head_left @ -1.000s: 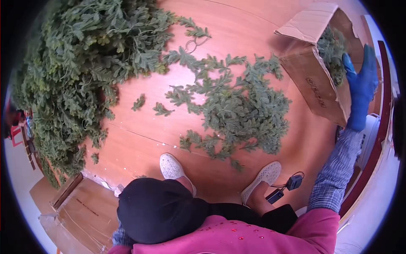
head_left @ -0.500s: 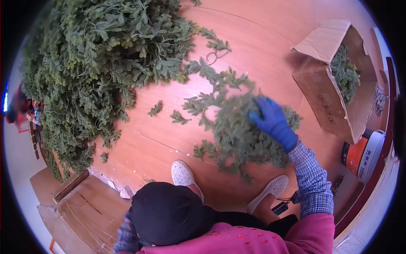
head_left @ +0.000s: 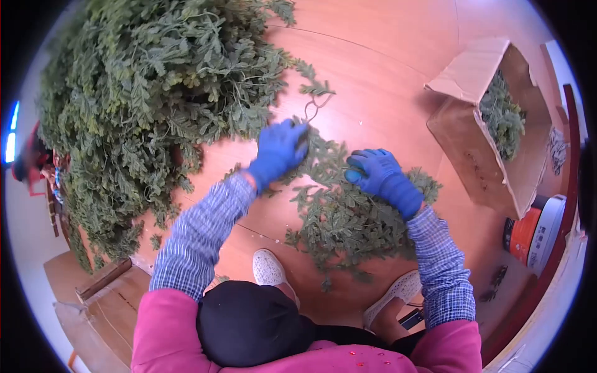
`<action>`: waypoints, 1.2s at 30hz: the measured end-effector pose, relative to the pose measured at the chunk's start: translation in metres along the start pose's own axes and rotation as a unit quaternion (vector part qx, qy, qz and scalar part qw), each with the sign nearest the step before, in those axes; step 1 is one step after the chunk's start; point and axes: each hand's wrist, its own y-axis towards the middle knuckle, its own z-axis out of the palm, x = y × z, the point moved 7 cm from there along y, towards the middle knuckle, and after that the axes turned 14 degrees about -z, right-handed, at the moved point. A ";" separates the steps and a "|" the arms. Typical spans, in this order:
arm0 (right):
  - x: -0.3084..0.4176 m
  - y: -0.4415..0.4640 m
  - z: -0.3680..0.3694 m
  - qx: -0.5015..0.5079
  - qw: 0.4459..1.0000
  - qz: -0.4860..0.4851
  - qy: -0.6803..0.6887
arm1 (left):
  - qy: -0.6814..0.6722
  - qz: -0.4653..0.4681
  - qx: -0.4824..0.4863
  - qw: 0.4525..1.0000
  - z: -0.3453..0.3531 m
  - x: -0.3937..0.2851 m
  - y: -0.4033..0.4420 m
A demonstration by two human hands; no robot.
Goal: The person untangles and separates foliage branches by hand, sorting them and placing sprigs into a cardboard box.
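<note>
My left hand (head_left: 278, 152), in a blue glove, is closed around the near-left part of a leafy green branch (head_left: 323, 152), beside a pair of thin dark loops (head_left: 314, 110) whose kind I cannot make out. My right hand (head_left: 380, 175), also blue-gloved, has its fingers curled over the same greenery further right, its palm side partly showing. Below both hands a small heap of feathery green branches (head_left: 351, 227) lies on the floor in front of my feet. The exact grip under the fingers is hidden.
A huge mound of green branches (head_left: 143, 105) fills the left. At right, an open cardboard box (head_left: 463, 146) holds more greenery, beside an orange and white bucket (head_left: 536, 231). Another cardboard box (head_left: 109, 311) is at lower left. White speckled shoes (head_left: 269, 267) stand near the heap.
My left hand has come up from the lower left to the branches near the loops. My right hand has shifted slightly left and down, its fingers now curled; the upper sprigs are drawn in.
</note>
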 end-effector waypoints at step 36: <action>0.018 0.085 -0.081 -0.128 0.963 0.132 0.199 | -0.620 -0.144 0.159 0.755 -0.056 -0.011 -0.028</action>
